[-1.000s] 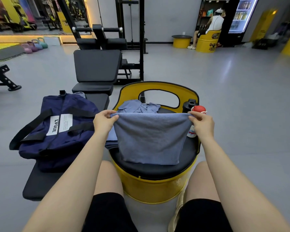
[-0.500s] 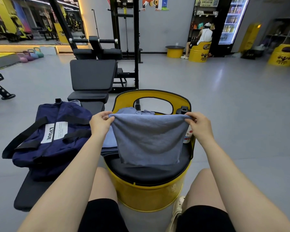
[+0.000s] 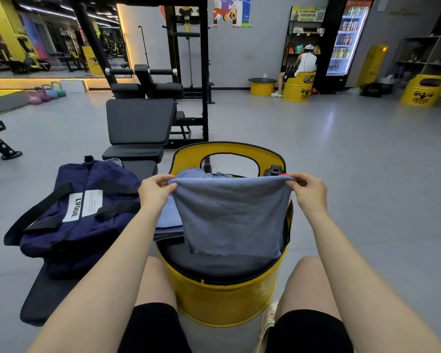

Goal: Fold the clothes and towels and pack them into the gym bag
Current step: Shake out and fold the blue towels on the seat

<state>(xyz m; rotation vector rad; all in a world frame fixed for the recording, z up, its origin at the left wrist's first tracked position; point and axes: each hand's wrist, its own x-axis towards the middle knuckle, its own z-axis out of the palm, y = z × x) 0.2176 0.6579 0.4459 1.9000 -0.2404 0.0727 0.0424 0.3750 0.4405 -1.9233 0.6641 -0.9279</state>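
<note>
A person seated in a gym holds a blue-grey towel point(image 3: 231, 217) up by its top edge, the left hand point(image 3: 154, 191) pinching one upper corner and the right hand point(image 3: 307, 191) pinching the other, fingers curled over the soft, napped cloth. The towel hangs in a slack, roughly rectangular sheet, its lower hem just above the round black padded seat of a yellow barrel stool point(image 3: 227, 296), a glossy metal drum with a curved backrest pierced by an oval cut-out. Behind the raised towel, crumpled blue clothing point(image 3: 194, 173) lies on the seat, and the black cap of a bottle point(image 3: 274, 170) shows near the right hand. A flat stack of folded blue cloth point(image 3: 167, 221) sits at the stool's left edge, beneath the left wrist. To the left, a navy fabric gym bag point(image 3: 87, 212) with black webbing straps and a white label slumps on a black padded bench point(image 3: 43, 301). Pastel kettlebells point(image 3: 46, 91) line the far wall, and another person point(image 3: 304, 64) sits on a similar yellow drum near a lit drinks fridge point(image 3: 346, 39).
</note>
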